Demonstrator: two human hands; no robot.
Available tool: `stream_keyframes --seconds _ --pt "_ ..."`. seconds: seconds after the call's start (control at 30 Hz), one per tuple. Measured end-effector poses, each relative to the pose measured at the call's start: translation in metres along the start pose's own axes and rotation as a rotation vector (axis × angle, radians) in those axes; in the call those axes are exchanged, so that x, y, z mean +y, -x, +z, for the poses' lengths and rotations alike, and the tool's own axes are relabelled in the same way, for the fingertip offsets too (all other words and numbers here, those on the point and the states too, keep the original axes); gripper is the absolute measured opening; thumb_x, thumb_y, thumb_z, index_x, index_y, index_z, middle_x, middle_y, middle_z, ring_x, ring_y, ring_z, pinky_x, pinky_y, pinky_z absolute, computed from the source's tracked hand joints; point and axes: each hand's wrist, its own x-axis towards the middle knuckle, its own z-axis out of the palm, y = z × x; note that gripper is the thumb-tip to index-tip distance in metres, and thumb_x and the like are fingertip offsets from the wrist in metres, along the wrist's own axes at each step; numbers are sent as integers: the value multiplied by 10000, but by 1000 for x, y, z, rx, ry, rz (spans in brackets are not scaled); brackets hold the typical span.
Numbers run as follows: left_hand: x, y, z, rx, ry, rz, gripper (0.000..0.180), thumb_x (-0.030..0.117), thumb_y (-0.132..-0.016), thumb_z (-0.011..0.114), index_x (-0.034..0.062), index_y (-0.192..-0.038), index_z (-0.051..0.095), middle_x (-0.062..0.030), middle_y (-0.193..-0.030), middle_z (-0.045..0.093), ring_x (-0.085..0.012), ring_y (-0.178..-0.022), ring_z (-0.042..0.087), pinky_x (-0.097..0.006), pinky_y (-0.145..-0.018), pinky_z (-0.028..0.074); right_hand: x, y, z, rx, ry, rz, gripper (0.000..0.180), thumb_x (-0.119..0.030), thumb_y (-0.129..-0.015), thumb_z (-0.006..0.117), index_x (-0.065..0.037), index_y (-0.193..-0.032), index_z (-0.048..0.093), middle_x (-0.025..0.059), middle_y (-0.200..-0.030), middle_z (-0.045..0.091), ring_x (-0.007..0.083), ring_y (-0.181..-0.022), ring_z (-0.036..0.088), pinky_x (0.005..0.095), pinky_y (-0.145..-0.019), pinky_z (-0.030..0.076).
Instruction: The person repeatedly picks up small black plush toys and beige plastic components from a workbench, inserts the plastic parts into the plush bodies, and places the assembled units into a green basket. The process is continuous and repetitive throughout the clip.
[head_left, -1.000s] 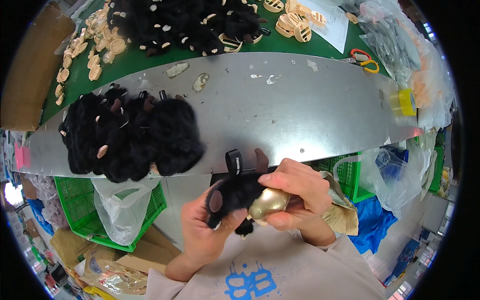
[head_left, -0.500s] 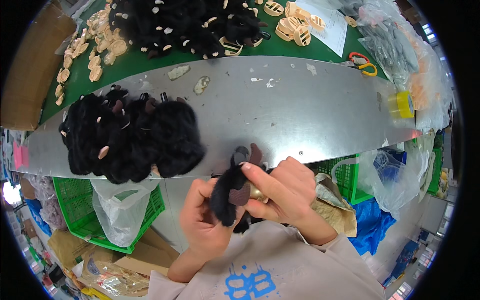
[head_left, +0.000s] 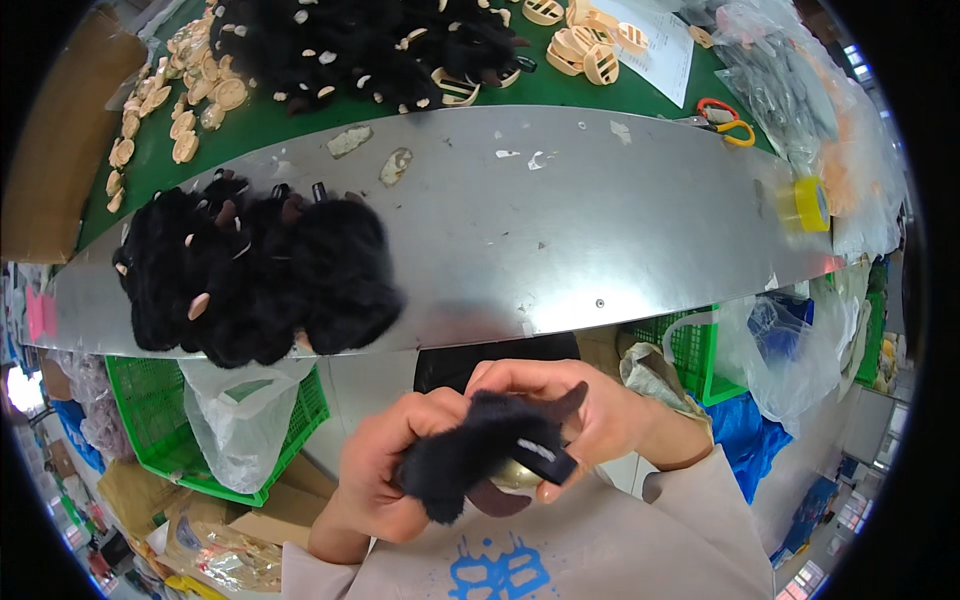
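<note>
A black furry plush piece [head_left: 470,450] is between my two hands, in front of my shirt. Brown pointed flaps stick out of it, along with a black fabric tag [head_left: 545,461]. Beside the tag shows part of a shiny gold-coloured round piece [head_left: 515,477], mostly covered by fur and fingers. My left hand [head_left: 385,465] is closed around the furry left end. With fingers curled behind it, my right hand [head_left: 605,410] grips the right end by a brown flap. A heap of similar black plush pieces [head_left: 260,280] lies on the metal tabletop [head_left: 500,220] at the left.
More black plush [head_left: 350,45] and beige plastic parts [head_left: 575,50] cover the green surface at the back. Scissors [head_left: 735,130] and a yellow tape roll [head_left: 810,204] are at the right. Green crates [head_left: 160,430] with plastic bags stand below the table's front edge.
The plush piece has come lower and closer to my body and has been turned, so its black tag now faces up at the right. My right hand has shifted its grip.
</note>
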Motion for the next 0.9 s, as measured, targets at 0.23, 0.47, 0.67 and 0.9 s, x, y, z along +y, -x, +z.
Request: stream_keyframes --seconds 0.23,0.47,0.67,0.9 --pt "6 4 5 52 142 -96 368 264 -832 796 17 -894 531 -143 -904 648 -168 -803 572 -323 -773 465 6 -3 -6 -144 250 -100 592 -145 -715 878 3 -1197 568 57 -1188 470 147 -1066 505 306 -929 420" --pt "-1 2 -17 -127 -219 157 233 47 -837 702 39 -1039 585 -148 -1129 445 -198 -913 544 -334 -916 448 7 -5 14 130 1098 -835 216 -49 -673 739 0 -866 653 114 -979 622 246 -751 576 329 -669 468" --pt "-9 7 -13 -204 -144 234 345 73 -784 751 81 -1088 586 -136 -1137 435 -247 -981 510 -517 -1080 331 10 3 28 183 1158 -899 164 -51 -649 685 -3 -797 633 78 -830 614 195 -553 540 285 -465 406" --pt "-3 2 -2 -237 -74 253 251 84 -758 750 64 -974 624 -89 -1025 411 -234 -866 518 -458 -895 412 20 9 30 117 1150 -993 149 -34 -595 647 -51 -683 529 42 -710 495 174 -477 426 268 -418 327"
